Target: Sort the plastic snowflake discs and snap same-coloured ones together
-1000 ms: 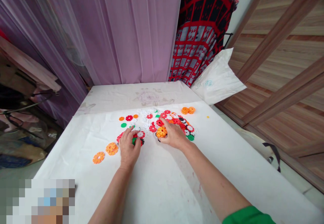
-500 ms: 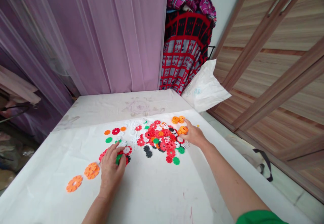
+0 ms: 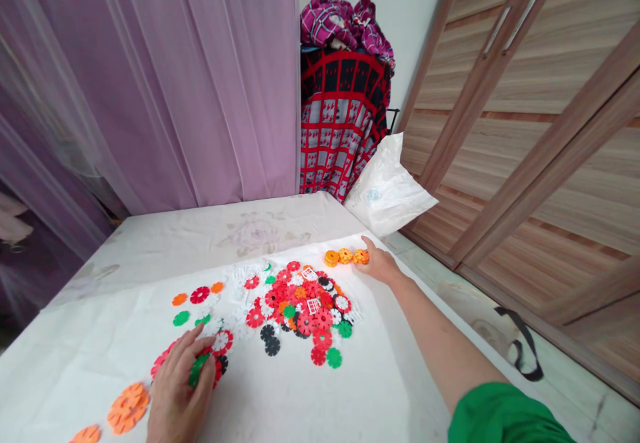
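Observation:
My left hand (image 3: 181, 377) is curled low over a small cluster of red and white discs, with a green slotted plastic disc (image 3: 199, 369) between its thumb and fingers. Farther right, my right hand (image 3: 379, 263) has its thumb and fingers around orange slotted discs (image 3: 361, 256) near the cloth's far right edge. These form the right end of a short row with two other orange stacks (image 3: 345, 255). A large mixed pile of red discs (image 3: 320, 319), with white, black, green and orange ones, lies between my hands.
Larger orange discs (image 3: 129, 407) lie left of my left hand. Several loose discs, among them a dark red disc (image 3: 200, 295), are beyond it. A white plastic bag (image 3: 390, 189) stands past the table's far right corner, by a wooden wardrobe (image 3: 525, 143).
My right hand has brought its orange discs from in front of the other two orange stacks to the right end of their row. The view has swung right; my left hand keeps the green disc.

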The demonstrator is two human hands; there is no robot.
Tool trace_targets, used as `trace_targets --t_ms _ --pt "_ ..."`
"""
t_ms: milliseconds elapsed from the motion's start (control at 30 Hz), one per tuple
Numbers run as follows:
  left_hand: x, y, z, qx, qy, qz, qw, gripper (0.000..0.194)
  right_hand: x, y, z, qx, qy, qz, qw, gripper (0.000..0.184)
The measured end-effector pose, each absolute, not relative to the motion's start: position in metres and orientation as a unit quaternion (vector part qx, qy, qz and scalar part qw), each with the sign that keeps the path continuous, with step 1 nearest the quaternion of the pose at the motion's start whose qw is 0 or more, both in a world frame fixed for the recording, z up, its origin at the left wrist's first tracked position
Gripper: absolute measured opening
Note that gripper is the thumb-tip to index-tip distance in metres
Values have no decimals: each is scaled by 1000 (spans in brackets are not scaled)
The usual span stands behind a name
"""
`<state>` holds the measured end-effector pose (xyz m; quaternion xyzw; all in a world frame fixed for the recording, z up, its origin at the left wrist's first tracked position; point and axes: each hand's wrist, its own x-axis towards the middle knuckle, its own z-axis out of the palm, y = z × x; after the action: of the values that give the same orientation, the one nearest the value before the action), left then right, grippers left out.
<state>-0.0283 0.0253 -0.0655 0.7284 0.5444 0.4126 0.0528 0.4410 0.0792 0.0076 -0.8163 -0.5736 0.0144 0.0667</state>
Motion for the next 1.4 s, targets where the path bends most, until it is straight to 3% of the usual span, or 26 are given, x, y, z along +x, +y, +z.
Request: trace_targets --t_ms 733,1033,1400 --pt "-39 27 -68 747 547 376 37 32 463 104 0 -781 -619 47 70 86" --pt "-39 29 -68 760 541 358 35 36 445 74 -1 -810 -585 -6 43 47" --pt "-39 29 -70 770 527 360 6 33 438 76 -11 -820 -571 -4 40 41"
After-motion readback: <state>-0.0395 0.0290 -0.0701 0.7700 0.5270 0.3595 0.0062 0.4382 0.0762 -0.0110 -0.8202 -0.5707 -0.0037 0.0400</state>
